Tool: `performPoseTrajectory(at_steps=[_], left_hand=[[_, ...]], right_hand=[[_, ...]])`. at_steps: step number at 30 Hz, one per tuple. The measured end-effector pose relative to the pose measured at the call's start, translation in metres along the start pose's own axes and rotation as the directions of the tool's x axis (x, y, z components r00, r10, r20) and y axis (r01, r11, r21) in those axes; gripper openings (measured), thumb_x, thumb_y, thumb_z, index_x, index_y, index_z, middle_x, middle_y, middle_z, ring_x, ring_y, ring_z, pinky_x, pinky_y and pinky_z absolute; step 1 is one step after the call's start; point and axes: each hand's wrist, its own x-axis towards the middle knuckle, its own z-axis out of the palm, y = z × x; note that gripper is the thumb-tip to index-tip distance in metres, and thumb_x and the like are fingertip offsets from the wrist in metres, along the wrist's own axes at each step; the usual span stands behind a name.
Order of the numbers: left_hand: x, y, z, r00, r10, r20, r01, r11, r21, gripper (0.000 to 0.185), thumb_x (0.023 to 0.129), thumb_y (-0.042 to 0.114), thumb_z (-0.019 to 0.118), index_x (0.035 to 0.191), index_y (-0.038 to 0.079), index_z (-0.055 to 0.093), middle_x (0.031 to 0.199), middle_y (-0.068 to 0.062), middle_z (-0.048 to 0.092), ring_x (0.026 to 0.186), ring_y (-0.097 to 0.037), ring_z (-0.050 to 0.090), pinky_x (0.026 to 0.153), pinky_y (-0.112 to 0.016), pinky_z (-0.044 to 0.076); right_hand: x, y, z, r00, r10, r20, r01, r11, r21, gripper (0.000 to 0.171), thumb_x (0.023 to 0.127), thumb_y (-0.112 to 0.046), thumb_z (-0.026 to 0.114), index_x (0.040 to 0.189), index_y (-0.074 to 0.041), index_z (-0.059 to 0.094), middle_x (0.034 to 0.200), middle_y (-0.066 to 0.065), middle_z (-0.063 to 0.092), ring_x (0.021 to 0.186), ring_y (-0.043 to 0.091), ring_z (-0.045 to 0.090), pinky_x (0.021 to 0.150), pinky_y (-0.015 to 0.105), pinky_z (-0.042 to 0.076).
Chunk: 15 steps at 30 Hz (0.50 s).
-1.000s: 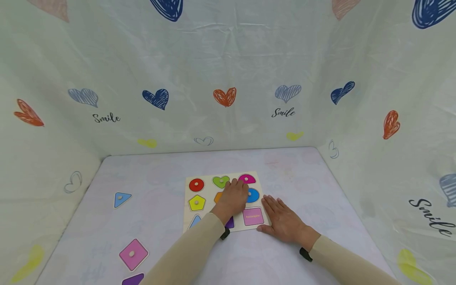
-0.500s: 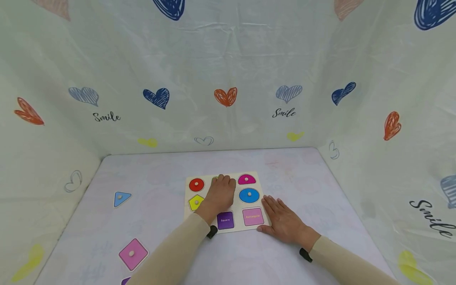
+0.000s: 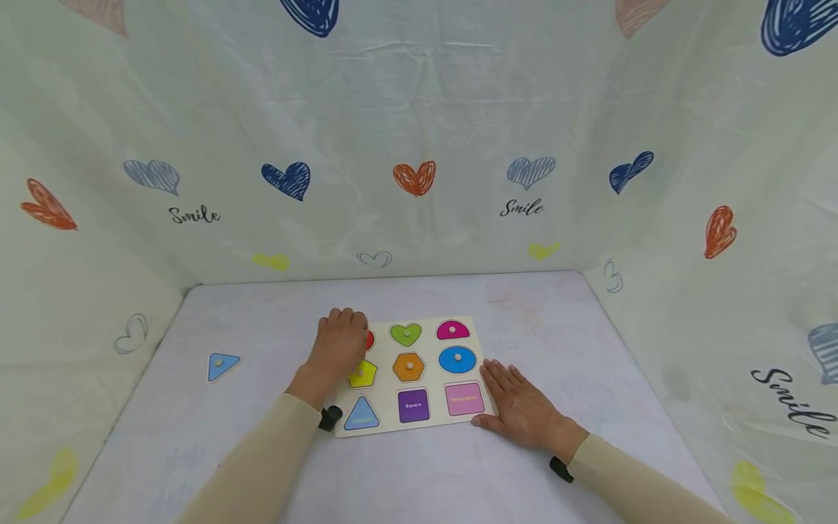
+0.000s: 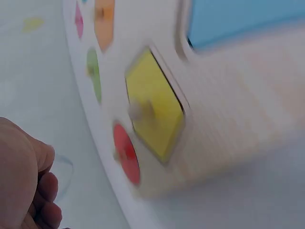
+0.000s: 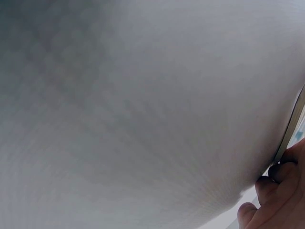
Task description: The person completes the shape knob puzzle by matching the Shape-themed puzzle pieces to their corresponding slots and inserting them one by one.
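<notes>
A cream shape puzzle board (image 3: 388,407) lies on the table. My left hand (image 3: 337,346) is over its upper left corner, partly covering the red circle (image 3: 371,340) and yellow pentagon (image 3: 363,375). Its fingers are loosely curled, and no piece shows in them in the left wrist view. My right hand (image 3: 524,407) lies flat with its fingers against the board's right edge. Knobbed pieces include the green heart (image 3: 406,335), orange hexagon (image 3: 409,367), magenta semicircle (image 3: 452,331) and blue oval (image 3: 457,359). The bottom row's triangle, square and rectangle spaces show printed words and no knobs.
A loose blue triangle piece (image 3: 224,366) with a knob lies on the white table (image 3: 563,327) at the left. My left sleeve (image 3: 255,466) spans the near left part of the table. A curtain (image 3: 419,109) printed with hearts hangs behind and at both sides.
My left hand has moved left across the board, uncovering the hexagon, heart and triangle space. Its sleeve now hides the pink and purple pieces seen earlier. The right hand has stayed put.
</notes>
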Motion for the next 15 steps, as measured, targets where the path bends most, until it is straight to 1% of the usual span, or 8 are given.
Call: performPoseTrajectory(at_steps=[3,6,11,15], left_hand=[[-0.01,-0.026,-0.007,0.998,-0.063,-0.011,0.063,0.998,-0.017,0.025,0.099,0.017,0.073,0.116,0.001,0.064,0.106,-0.015,0.062,0.099,-0.033,0.051,0.09,-0.047,0.048],[-0.021,-0.056,-0.011,0.993,-0.11,-0.031,0.109,0.994,-0.029,0.018,0.101,0.013,0.07,0.11,0.0,0.063,0.101,-0.016,0.061,0.096,-0.034,0.051,0.085,-0.049,0.046],[-0.041,-0.106,-0.015,0.988,-0.138,-0.07,0.133,0.989,-0.07,0.01,0.101,0.008,0.062,0.102,-0.002,0.061,0.095,-0.019,0.059,0.093,-0.041,0.052,0.077,-0.053,0.042],[-0.057,-0.136,-0.019,0.98,-0.166,-0.11,0.155,0.982,-0.105,0.011,0.1,0.007,0.059,0.101,-0.004,0.06,0.095,-0.025,0.059,0.094,-0.05,0.052,0.074,-0.059,0.042]], right_hand=[[0.0,0.0,0.0,1.0,-0.006,-0.006,0.006,1.0,0.003,0.102,0.099,-0.076,0.046,0.166,-0.002,0.024,0.173,0.015,0.027,0.161,0.035,0.026,0.129,0.053,0.021],[0.0,0.0,0.001,1.0,-0.01,-0.009,0.01,1.0,0.002,0.102,0.099,-0.076,0.046,0.166,-0.002,0.025,0.173,0.016,0.027,0.161,0.035,0.026,0.129,0.053,0.021],[0.0,0.001,0.001,1.0,-0.01,-0.012,0.01,1.0,0.001,0.102,0.099,-0.076,0.046,0.166,-0.002,0.025,0.173,0.016,0.027,0.161,0.035,0.026,0.129,0.053,0.022],[0.0,0.001,0.001,1.0,-0.011,-0.012,0.011,1.0,0.0,0.102,0.099,-0.076,0.046,0.166,-0.002,0.025,0.173,0.016,0.028,0.161,0.035,0.027,0.129,0.053,0.022]])
